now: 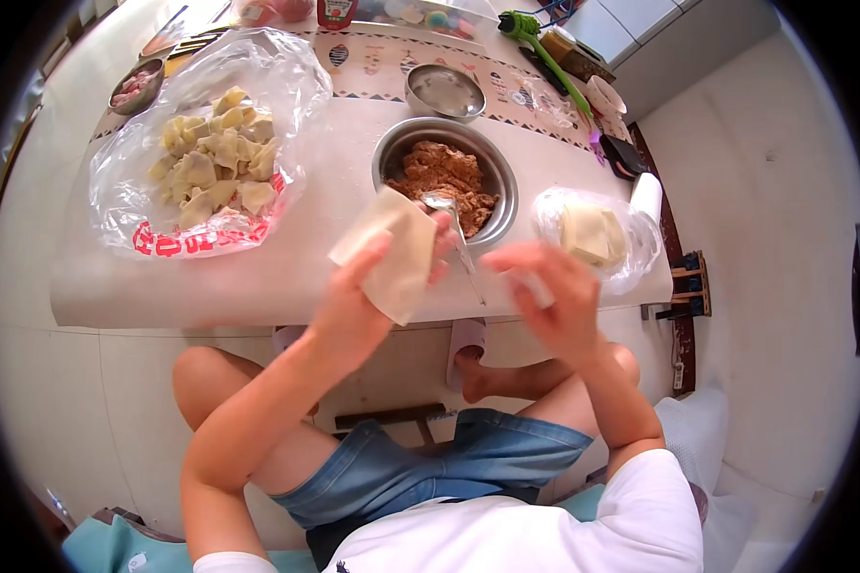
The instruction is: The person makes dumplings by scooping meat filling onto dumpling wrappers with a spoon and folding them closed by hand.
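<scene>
My left hand [344,310] holds up a square, pale wonton wrapper [398,258], fingers behind it and thumb on its near side. Just beyond stands a steel bowl [508,181] of reddish-brown minced filling [444,172]. A metal spoon [463,250] rests in the filling, its handle hanging over the bowl's near rim. My right hand [556,298] is to the right of that handle, apart from it. Its half-curled fingers are blurred, thumb apart, and nothing shows in them. Close by on the right, a stack of wrappers [588,234] lies in a clear plastic bag [645,253].
On the left, a plastic bag [301,91] with red print holds several folded wontons [220,158]. A small steel bowl [445,91] stands behind the filling. Another small bowl [136,86] is at the far left. A green-handled tool [564,81] lies at the back right.
</scene>
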Demonstrator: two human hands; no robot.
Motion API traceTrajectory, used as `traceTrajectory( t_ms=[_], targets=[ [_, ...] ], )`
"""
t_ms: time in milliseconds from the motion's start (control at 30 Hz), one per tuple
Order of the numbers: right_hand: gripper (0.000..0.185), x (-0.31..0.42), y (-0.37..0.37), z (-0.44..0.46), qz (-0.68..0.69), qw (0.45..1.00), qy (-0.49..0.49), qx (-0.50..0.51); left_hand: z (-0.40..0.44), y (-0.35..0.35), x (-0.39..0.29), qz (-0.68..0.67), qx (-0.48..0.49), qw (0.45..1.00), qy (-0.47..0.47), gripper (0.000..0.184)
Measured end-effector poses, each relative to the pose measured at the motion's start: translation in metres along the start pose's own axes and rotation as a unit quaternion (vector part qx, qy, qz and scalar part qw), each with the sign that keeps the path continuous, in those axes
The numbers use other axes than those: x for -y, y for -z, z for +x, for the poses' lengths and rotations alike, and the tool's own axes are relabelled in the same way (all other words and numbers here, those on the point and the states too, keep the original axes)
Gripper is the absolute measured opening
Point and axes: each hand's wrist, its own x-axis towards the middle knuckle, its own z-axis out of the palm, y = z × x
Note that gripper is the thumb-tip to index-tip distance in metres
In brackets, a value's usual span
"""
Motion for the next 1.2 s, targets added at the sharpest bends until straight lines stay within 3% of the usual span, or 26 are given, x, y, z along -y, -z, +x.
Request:
traceTrajectory(
  t_ms=[33,100,133,200,267,400,500,600,733,833,967,1200],
  targets=[
    [0.032,-0.014,0.004,-0.002,-0.024,0.999,-0.034,-0.015,-0.001,0.0,-0.011,0.047,-0.014,0.998,-0.033,0.05],
    [0.029,-0.032,-0.009,-0.002,-0.136,0.991,0.008,0.0,-0.005,-0.002,-0.031,0.141,-0.043,0.984,-0.097,0.043],
    [0.027,-0.038,-0.015,-0.002,-0.19,0.981,0.032,0.006,-0.006,0.001,-0.034,0.258,-0.08,0.958,-0.096,0.041],
    [0.028,-0.042,-0.033,-0.005,-0.163,0.982,0.089,0.037,-0.01,0.006,-0.037,0.479,-0.153,0.86,-0.085,0.038],
    [0.029,-0.045,-0.04,-0.002,-0.129,0.983,0.127,0.036,-0.009,0.011,-0.034,0.518,-0.161,0.827,-0.146,0.037],
    [0.02,-0.044,-0.029,0.025,-0.095,0.994,0.04,-0.045,0.0,0.026,-0.037,0.541,-0.208,0.795,-0.182,0.034],
    [0.015,-0.038,-0.032,0.035,-0.064,0.993,0.014,-0.098,-0.005,0.01,-0.038,0.226,-0.257,0.936,-0.077,0.034],
    [0.014,-0.042,-0.053,0.039,-0.035,0.995,-0.031,-0.082,0.001,0.032,-0.02,0.083,-0.217,0.973,-0.004,0.037],
    [0.014,-0.038,-0.067,0.043,0.012,0.996,-0.073,-0.058,0.002,0.035,-0.008,0.015,-0.171,0.985,0.021,0.039],
    [0.018,-0.03,-0.063,0.035,0.096,0.98,-0.164,-0.058,0.005,0.02,-0.012,0.038,-0.219,0.975,0.002,0.039],
    [0.024,-0.028,-0.047,0.022,0.297,0.891,-0.33,-0.098,0.005,0.021,-0.01,0.034,-0.229,0.973,-0.015,0.039],
    [0.032,-0.029,-0.022,0.004,0.507,0.773,-0.334,-0.184,0.001,0.021,-0.02,-0.033,-0.142,0.986,-0.084,0.043]
  ],
)
